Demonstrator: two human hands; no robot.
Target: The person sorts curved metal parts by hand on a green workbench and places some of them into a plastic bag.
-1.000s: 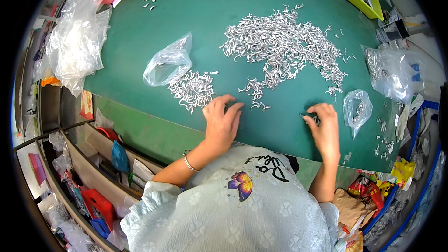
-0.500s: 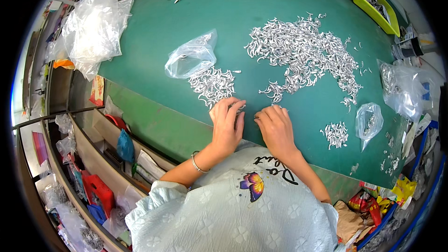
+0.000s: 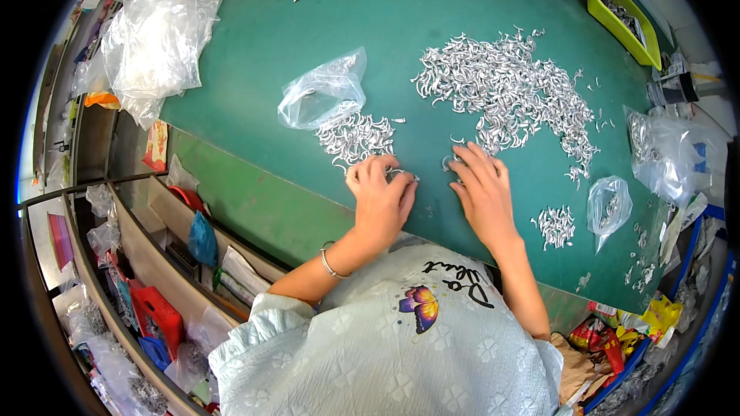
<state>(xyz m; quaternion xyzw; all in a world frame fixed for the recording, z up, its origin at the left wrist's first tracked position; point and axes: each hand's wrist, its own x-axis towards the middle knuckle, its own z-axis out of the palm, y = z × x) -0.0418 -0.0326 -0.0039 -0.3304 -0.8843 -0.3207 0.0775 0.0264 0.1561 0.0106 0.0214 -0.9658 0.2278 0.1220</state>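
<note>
Both hands lie flat with curled fingers on the green table, the left hand pinching small silver metal pieces at its 11 o'clock, the right hand fingering strays below the big heap at 12, presumably sorting.

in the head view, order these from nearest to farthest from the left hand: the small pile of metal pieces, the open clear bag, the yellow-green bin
1. small pile of metal pieces, just ahead of the left hand
2. open clear bag, beyond that pile
3. yellow-green bin, far right corner
</note>
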